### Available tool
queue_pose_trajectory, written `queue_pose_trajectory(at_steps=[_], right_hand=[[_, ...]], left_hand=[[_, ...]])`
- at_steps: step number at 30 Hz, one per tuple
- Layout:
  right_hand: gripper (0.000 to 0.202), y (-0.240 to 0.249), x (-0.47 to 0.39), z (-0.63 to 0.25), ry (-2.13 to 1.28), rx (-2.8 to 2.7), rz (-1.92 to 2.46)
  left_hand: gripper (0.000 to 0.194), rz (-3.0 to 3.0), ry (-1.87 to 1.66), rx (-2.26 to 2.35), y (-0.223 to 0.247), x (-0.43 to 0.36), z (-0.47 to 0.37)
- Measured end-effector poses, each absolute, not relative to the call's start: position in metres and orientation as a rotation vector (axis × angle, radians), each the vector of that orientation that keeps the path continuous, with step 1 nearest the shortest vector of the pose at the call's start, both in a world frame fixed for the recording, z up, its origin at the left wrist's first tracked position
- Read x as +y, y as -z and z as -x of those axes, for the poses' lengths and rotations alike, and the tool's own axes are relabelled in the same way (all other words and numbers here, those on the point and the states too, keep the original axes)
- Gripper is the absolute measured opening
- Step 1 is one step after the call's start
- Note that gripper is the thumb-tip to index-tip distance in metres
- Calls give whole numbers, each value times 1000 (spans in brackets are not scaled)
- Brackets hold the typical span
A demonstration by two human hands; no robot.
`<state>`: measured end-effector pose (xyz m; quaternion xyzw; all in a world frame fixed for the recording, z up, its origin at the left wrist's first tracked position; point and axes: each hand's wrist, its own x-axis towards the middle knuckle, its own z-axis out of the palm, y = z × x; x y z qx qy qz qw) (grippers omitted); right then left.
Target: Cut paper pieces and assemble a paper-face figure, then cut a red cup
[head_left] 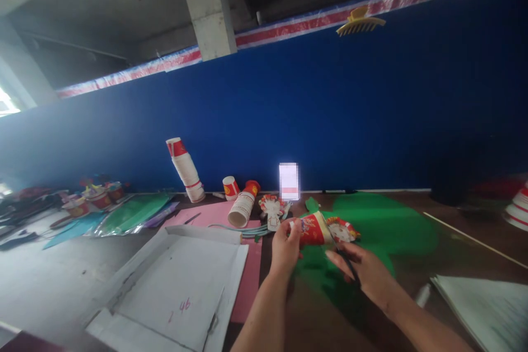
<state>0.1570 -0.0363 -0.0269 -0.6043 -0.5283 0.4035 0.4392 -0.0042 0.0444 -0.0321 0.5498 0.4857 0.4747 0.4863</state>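
Observation:
My left hand (287, 245) is closed around a red paper cup (315, 229) with a gold pattern, lying on its side with its mouth to the right. Black-handled scissors (348, 265) are in my right hand (366, 270), their blades reaching to the cup's rim. Whether the blades have cut into the rim I cannot tell. Right behind the cup is a cut-open paper cup (341, 229) with its strips spread. Another such cup piece (273, 212) is left of my left hand. Green sheet material (379, 220) lies under and beyond my hands.
A leaning stack of paper cups (185, 170) stands at the back. More cups lie nearby (242, 209). At left are a shallow white box lid (185, 280) and pink paper (249, 280). Papers (487, 308) and a thin stick (474, 239) lie at right. A blue partition (289, 104) closes the back.

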Motion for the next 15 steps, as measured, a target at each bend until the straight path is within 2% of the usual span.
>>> queue_pose_trajectory(at_steps=[8,15], right_hand=[[38,24,-41,-154,-886,-1403,1551],[39,20,-41,-156,-1056,-1285,1533]], left_hand=[[55,-1296,-1239,1186,33,47,7],[50,-1331,-1388,1095,37,52,9]])
